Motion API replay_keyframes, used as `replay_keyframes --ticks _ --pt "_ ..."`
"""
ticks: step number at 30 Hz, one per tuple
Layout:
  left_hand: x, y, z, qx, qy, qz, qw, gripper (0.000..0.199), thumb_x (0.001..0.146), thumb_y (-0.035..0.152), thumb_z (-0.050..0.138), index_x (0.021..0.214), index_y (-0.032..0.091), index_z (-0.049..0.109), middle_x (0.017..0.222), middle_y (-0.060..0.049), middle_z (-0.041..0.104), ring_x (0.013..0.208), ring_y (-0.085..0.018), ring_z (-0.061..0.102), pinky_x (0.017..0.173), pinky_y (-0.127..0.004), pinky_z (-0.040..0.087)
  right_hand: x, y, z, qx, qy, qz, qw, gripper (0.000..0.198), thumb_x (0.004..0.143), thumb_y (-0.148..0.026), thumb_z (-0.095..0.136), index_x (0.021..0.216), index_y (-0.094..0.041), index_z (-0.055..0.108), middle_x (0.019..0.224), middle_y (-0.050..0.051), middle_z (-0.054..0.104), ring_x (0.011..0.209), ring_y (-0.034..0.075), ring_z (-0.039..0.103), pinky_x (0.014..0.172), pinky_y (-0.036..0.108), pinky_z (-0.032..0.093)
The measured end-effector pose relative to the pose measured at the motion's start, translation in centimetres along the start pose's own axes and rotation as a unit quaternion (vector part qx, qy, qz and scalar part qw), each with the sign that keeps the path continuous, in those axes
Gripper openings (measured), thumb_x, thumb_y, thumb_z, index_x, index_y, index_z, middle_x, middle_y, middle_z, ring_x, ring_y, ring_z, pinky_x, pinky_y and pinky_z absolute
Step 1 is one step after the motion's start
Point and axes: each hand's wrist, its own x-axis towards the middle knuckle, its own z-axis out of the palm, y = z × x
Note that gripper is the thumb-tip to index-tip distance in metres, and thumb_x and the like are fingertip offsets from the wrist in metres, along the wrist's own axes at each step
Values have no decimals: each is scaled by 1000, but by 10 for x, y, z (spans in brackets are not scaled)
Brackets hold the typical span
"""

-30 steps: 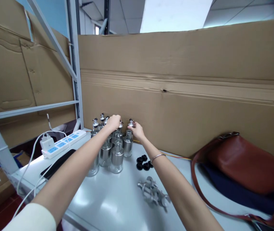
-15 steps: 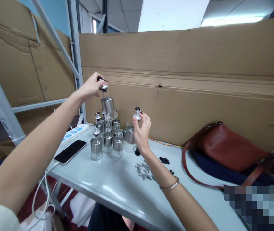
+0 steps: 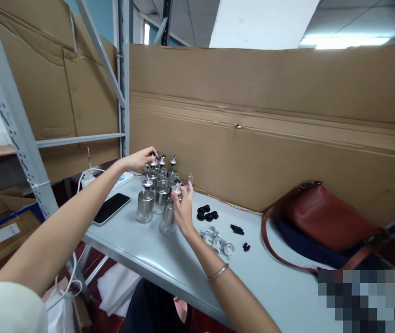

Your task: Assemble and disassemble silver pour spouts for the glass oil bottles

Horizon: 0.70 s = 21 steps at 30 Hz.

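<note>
Glass bottles with brushed-metal sleeves stand in a cluster on the grey table (image 3: 252,286); several carry silver pourer tops. At the back left of the cluster, my left hand (image 3: 143,159) is closed around the pourer top of a bottle (image 3: 153,178). My right hand (image 3: 183,210) grips a bottle (image 3: 167,217) at its pourer top, at the cluster's front right. That bottle leans slightly, and my fingers partly hide its neck. Just left of it stands another capped bottle (image 3: 145,204). Whether the held bottles rest fully on the table, I cannot tell.
Right of the bottles lie black round stoppers (image 3: 207,213), clear and silvery ring-like parts (image 3: 218,240), black tubes (image 3: 237,230) and small black pieces (image 3: 246,247). A phone (image 3: 111,209) lies left, near a power strip (image 3: 124,179). A brown bag (image 3: 332,212) sits right; cardboard (image 3: 270,152) rises behind.
My left hand has lowered a raised bottle into the back of the cluster. My right hand has moved left and down with its bottle. The view has shifted, uncovering the black stoppers.
</note>
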Motion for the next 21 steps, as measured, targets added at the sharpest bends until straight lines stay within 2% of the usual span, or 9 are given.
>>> replay_keyframes --ticks 3,7,9,12,14,16,18,19,21 --pt "4 -15 9 -12 -9 -11 1000 10 76 19 57 86 20 56 72 1 53 56 -13 45 45 -20 36 7 9 6 -2 2 0 1000 57 88 -68 31 105 -20 56 150 20 26 143 31 20 109 54 24" --pt "5 -31 16 -21 -11 -16 1000 10 74 20 58 84 19 57 72 0 51 60 -13 44 45 -19 35 20 22 8 7 12 10 1000 59 86 -67 35 116 -18 51 153 19 21 143 29 19 113 52 18" --pt "5 -37 18 -26 -7 -18 999 11 73 19 58 84 19 57 73 0 50 62 -14 44 45 -18 34 27 29 9 16 20 21 999 71 81 -68 44 128 -15 41 152 20 23 141 28 24 113 47 21" --pt "5 -44 20 -39 -6 -17 999 12 73 19 58 85 19 57 75 0 49 64 -13 44 46 -17 33 35 41 12 31 39 59 997 99 70 -67 58 141 -9 21 149 24 28 138 29 30 113 43 24" --pt "6 -48 22 -49 -9 -13 999 13 74 20 59 87 20 57 76 0 49 64 -13 44 45 -17 32 39 50 16 40 51 100 993 109 67 -67 62 144 -7 14 151 26 23 141 32 23 115 46 19" --pt "8 -51 23 -60 -16 -10 998 14 75 21 59 89 20 57 76 0 49 64 -13 44 45 -17 31 42 59 18 51 58 141 987 113 66 -68 63 146 -7 11 155 25 11 145 35 9 116 51 12" --pt "11 -53 25 -74 -26 -9 997 14 76 21 60 90 20 58 76 0 50 65 -13 45 45 -18 33 47 69 17 63 54 172 982 112 68 -67 63 148 -10 10 157 23 4 145 37 1 116 55 8" --pt "12 -53 25 -81 -30 -8 996 15 76 21 61 90 20 59 77 0 51 66 -13 46 46 -18 34 49 74 15 70 47 180 980 106 72 -65 62 149 -12 12 158 21 6 145 37 4 115 56 9" --pt "16 -55 27 -96 -33 -8 995 16 74 20 63 90 20 61 78 -1 52 67 -14 49 48 -19 37 55 82 10 84 30 185 979 85 81 -56 60 147 -18 23 156 18 17 143 37 18 113 59 17"
